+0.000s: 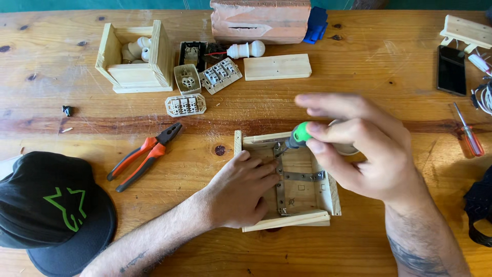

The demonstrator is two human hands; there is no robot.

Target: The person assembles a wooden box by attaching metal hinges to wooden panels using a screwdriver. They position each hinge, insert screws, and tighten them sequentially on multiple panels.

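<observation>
Left hand (245,191) lies flat, fingers spread, pressing on the open wooden box (287,180) mid-desk (359,77). Right hand (359,149) pinches a green-handled screwdriver (294,137), tip at the metal bracket (281,179) inside the box. Pliers (146,154) lie left, apart.

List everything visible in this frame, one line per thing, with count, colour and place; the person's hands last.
wooden tray: 1, pale, centre front, metal strips inside
screwdriver: 1, green handle, tip in the tray
pliers: 1, orange and black, left of tray
cap: 1, black and green, front left
wooden box: 1, pale, back left, white fittings inside
switch parts: several, cream, beside the box
wood block: 1, pale, back centre
brick: 1, reddish, back edge
phone: 1, black, right
second screwdriver: 1, red, right
table: 1, brown wood
left hand: steadies the tray
right hand: grips the green screwdriver
</observation>
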